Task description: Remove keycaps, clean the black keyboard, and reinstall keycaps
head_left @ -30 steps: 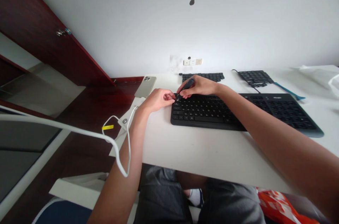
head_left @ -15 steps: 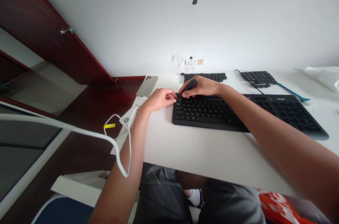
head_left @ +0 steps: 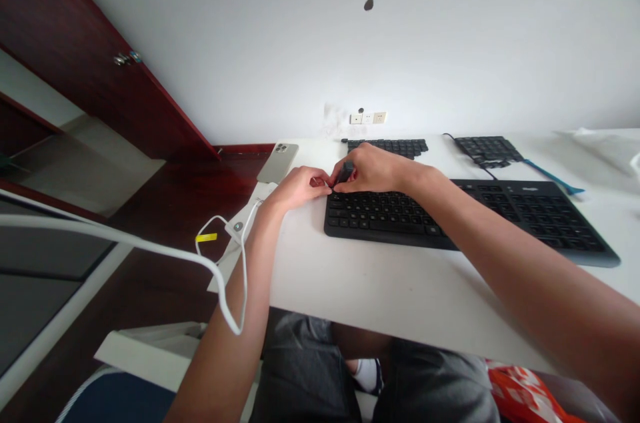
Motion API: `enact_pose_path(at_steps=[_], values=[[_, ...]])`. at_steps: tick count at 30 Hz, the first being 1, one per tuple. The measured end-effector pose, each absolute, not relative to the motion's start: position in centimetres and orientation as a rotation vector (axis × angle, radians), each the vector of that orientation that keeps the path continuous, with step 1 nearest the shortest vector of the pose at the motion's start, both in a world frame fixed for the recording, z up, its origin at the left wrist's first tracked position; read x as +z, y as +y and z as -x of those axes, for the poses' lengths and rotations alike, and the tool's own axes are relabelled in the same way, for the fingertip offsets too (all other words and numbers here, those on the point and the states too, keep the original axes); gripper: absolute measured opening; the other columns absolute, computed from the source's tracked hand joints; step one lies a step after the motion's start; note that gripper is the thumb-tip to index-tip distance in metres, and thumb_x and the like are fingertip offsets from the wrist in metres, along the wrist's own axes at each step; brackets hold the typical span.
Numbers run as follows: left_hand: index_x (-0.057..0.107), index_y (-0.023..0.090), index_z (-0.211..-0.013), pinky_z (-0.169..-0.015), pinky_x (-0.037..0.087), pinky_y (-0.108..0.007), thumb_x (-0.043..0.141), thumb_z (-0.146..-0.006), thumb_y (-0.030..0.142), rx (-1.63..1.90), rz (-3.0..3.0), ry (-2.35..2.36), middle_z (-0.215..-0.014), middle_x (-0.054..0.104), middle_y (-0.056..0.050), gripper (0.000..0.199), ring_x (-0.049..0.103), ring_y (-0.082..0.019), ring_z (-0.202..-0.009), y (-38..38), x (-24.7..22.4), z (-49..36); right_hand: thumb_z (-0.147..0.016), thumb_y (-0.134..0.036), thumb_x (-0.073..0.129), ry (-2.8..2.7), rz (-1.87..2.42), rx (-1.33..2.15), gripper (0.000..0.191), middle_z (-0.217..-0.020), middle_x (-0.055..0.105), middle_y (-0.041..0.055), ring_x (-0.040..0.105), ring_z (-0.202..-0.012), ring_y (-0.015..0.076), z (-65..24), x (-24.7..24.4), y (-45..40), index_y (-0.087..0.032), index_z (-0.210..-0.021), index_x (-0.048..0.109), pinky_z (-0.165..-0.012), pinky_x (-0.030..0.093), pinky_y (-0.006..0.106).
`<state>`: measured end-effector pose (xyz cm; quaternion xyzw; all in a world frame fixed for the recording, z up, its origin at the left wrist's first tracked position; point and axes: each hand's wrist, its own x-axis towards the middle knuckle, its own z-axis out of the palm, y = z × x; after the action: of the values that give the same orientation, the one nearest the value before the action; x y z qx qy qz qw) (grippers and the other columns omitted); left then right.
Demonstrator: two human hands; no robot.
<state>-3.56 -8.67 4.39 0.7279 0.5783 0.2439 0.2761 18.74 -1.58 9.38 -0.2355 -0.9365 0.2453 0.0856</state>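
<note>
A black keyboard (head_left: 390, 237) lies on the white table, its right part crossed by my right forearm. At its far left corner, my right hand (head_left: 377, 168) is closed around a thick black pen-like tool (head_left: 345, 173), with the lower end hidden by the fingers. The tool's exact kind does not show. My left hand (head_left: 301, 187) meets it at that corner, thumb and fingertips pinched together; whatever is between them is too small to make out. The fingertips of both hands nearly touch.
Behind the keyboard sit a sheet of loose black keys (head_left: 387, 145) and another group of keys (head_left: 487, 148). A blue tool (head_left: 554, 177) lies at right. The phone (head_left: 279, 162) and white cable (head_left: 244, 269) are at left, near the table's left edge.
The black tool has swung from leaning right to more upright, and my right hand has shifted slightly left around it. My left hand stays nearly still.
</note>
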Motion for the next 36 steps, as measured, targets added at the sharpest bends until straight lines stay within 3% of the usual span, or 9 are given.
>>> enact_pose_path(at_steps=[5, 11, 21, 28, 36], values=[[0.077, 0.019, -0.087, -0.068, 0.045, -0.029, 0.073, -0.085, 0.033, 0.639, -1.996, 1.565, -0.079, 0.074, -0.002, 0.015, 0.066, -0.019, -0.074, -8.57, 4.40, 3.68, -0.089, -0.036, 0.073, -2.854, 0.744, 0.581, 0.025, -0.076, 0.077, 0.0062, 0.069, -0.069, 0.0211, -18.21, 9.55, -2.17, -0.021, -0.105, 0.086, -0.065, 0.046, 0.033], [0.078, 0.019, -0.092, -0.074, 0.049, -0.030, 0.076, -0.083, 0.033, 0.654, -1.936, 1.525, -0.085, 0.077, -0.004, 0.017, 0.069, -0.020, -0.081, -8.66, 4.35, 3.73, -0.083, -0.035, 0.080, -2.757, 0.807, 0.779, 0.024, -0.067, 0.073, 0.0056, 0.069, -0.068, 0.0246, -18.24, 9.42, -1.83, -0.020, -0.100, 0.086, -0.069, 0.047, 0.036], [0.078, 0.019, -0.086, -0.069, 0.045, -0.028, 0.076, -0.084, 0.031, 0.672, -1.971, 1.551, -0.081, 0.075, -0.002, 0.012, 0.067, -0.019, -0.077, -8.55, 4.22, 3.65, -0.088, -0.036, 0.076, -2.830, 0.696, 0.668, 0.022, -0.077, 0.077, 0.0063, 0.069, -0.071, 0.0218, -18.22, 9.53, -2.13, -0.021, -0.102, 0.085, -0.068, 0.045, 0.034], [0.079, 0.019, -0.091, -0.073, 0.047, -0.030, 0.074, -0.085, 0.029, 0.656, -1.966, 1.555, -0.084, 0.077, -0.003, 0.012, 0.068, -0.020, -0.079, -8.76, 4.54, 3.50, -0.085, -0.039, 0.080, -2.783, 0.777, 0.712, 0.025, -0.067, 0.073, 0.0064, 0.069, -0.069, 0.0252, -18.24, 9.20, -1.87, -0.022, -0.101, 0.086, -0.069, 0.046, 0.036], [0.080, 0.020, -0.098, -0.076, 0.050, -0.031, 0.076, -0.085, 0.030, 0.684, -1.942, 1.546, -0.085, 0.076, -0.003, 0.017, 0.069, -0.020, -0.082, -8.68, 4.19, 3.70, -0.088, -0.033, 0.075, -2.788, 0.742, 0.592, 0.020, -0.075, 0.076, 0.0075, 0.069, -0.071, 0.0242, -18.35, 9.30, -1.52, -0.023, -0.101, 0.086, -0.070, 0.049, 0.037]])
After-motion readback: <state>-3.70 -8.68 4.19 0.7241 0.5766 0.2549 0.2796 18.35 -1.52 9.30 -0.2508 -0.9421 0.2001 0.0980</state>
